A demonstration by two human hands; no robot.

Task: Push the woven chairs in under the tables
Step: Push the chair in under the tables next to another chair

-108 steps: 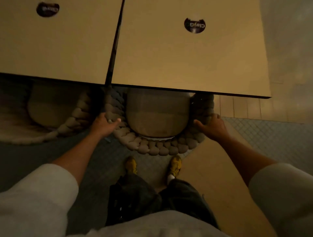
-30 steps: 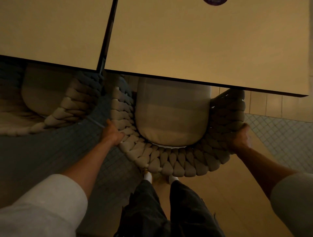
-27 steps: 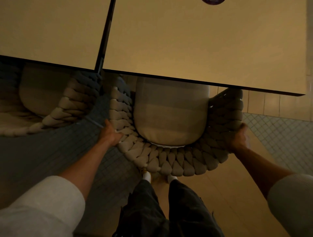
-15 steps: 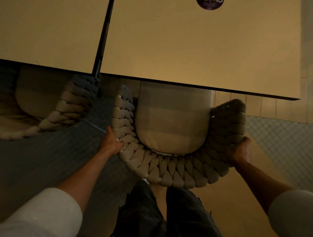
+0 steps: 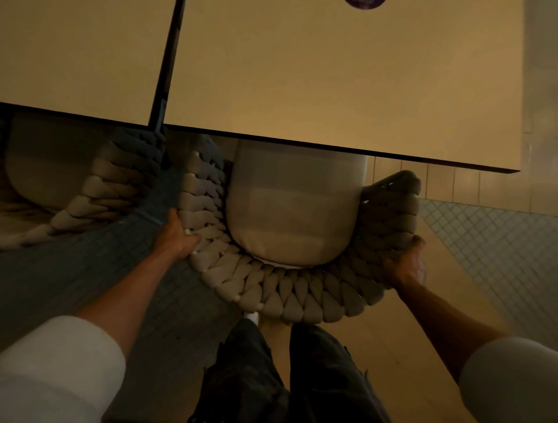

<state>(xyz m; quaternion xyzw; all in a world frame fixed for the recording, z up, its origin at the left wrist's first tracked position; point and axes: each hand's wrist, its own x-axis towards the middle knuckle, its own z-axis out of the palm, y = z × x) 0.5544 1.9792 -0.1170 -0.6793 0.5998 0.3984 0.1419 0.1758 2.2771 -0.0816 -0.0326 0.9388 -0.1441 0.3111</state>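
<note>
A woven chair (image 5: 290,299) with a thick braided back and a pale seat cushion (image 5: 293,211) stands right in front of me, its seat partly under the right table (image 5: 332,75). My left hand (image 5: 178,235) grips the left side of the braided back. My right hand (image 5: 404,262) grips the right side of it. A second woven chair (image 5: 105,187) sits to the left, its seat tucked under the left table (image 5: 75,54). The front of both seats is hidden by the tabletops.
The two tabletops meet at a narrow dark gap (image 5: 166,75). A dark round sticker (image 5: 365,2) lies at the top edge of the right table. My legs (image 5: 271,377) stand just behind the chair. The floor is grey mosaic tile (image 5: 498,241) and tan boards.
Since 3.6 s ago I have stepped closer, so the chair fills more of the view. Over the last second the chair slid slightly back towards me; both hands kept their hold.
</note>
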